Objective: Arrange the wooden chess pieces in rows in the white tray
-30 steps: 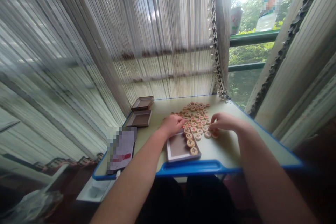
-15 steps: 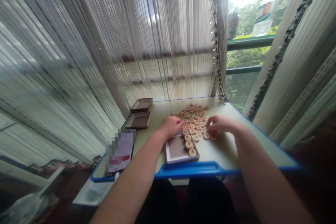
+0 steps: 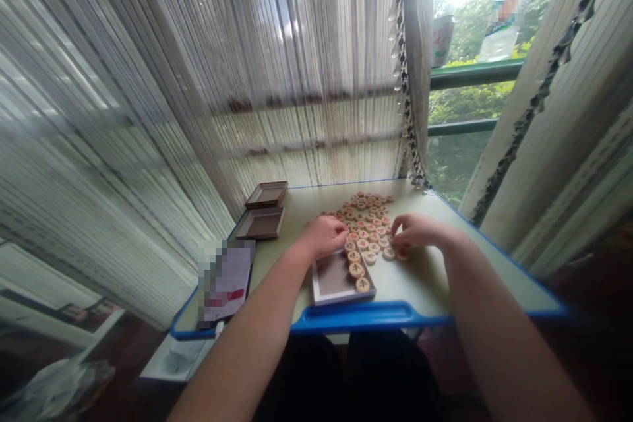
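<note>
Round wooden Chinese chess pieces [image 3: 363, 244], marked in red or black, lie loosely spread over the table. Close to me is a shallow open box [image 3: 333, 277]. A row of several black-marked pieces [image 3: 356, 270] runs along its right side. My left hand [image 3: 324, 236] is over the box's far left corner, its fingers curled together at the near edge of the spread; what they hold is hidden. On the right of the spread, my right hand [image 3: 410, 231] has thumb and fingertips bent down and closed on a piece, mostly covered by the fingers.
At the table's left side lie a shallow open tray [image 3: 261, 224] and, behind it, another similar tray [image 3: 267, 194]. A blurred-out tablet or phone [image 3: 230, 283] lies nearer, with a cable. The table's blue rim [image 3: 356, 316] has a raised ledge in front. String curtains hang behind.
Both hands stay at nearly the same places; the left fingers have curled in a little more. The view has shifted slightly. The row of pieces in the box looks the same.
</note>
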Tool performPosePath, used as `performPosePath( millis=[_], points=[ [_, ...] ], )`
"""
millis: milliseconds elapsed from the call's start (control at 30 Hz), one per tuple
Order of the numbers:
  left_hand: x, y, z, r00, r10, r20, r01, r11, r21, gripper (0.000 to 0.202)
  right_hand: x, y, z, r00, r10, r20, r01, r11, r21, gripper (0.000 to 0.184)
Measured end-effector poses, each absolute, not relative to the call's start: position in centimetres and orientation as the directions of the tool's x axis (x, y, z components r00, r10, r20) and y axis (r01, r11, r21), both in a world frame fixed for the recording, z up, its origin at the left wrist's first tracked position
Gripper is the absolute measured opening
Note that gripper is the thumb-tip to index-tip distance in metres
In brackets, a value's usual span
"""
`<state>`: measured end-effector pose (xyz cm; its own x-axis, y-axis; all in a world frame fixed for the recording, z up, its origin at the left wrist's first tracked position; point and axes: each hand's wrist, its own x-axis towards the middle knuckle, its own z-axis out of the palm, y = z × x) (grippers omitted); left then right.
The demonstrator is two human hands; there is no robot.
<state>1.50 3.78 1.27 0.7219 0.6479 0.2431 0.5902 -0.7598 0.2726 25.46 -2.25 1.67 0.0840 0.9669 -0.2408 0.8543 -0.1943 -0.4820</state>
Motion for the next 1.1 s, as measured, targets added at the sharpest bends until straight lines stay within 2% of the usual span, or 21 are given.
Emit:
performPosePath(
  millis=[67, 167, 233, 500, 867, 1100],
  points=[
    [1.1, 3.4, 1.8, 0.746, 0.633, 0.204, 0.57, -0.767, 0.295, 0.032, 25.5, -2.3, 1.7, 0.083, 0.969, -0.231, 0.854, -0.189, -0.484, 0.027],
    [0.6, 2.9, 2.4, 0.767, 0.633, 0.104, 0.579, -0.753, 0.314, 0.07, 25.5, -2.2, 1.6, 0.081, 0.969, -0.233, 0.853, -0.188, -0.486, 0.027],
    [0.4, 2.8, 2.4, 0.773, 0.634, 0.029, 0.593, -0.738, 0.321, 0.084, 25.5, -2.2, 1.6, 0.087, 0.967, -0.24, 0.851, -0.197, -0.487, 0.028],
    [0.3, 3.1, 2.0, 0.782, 0.618, -0.083, 0.605, -0.721, 0.337, 0.109, 25.4, -2.3, 1.7, 0.075, 0.966, -0.248, 0.864, -0.187, -0.467, 0.027],
    [0.2, 3.1, 2.1, 0.788, 0.601, -0.135, 0.604, -0.712, 0.359, 0.109, 25.6, -2.1, 1.6, 0.072, 0.967, -0.243, 0.86, -0.184, -0.476, 0.027],
    [0.3, 2.6, 2.5, 0.79, 0.598, -0.131, 0.599, -0.711, 0.368, 0.11, 25.2, -2.4, 2.0, 0.041, 0.969, -0.245, 0.812, -0.175, -0.557, 0.026]
  ],
)
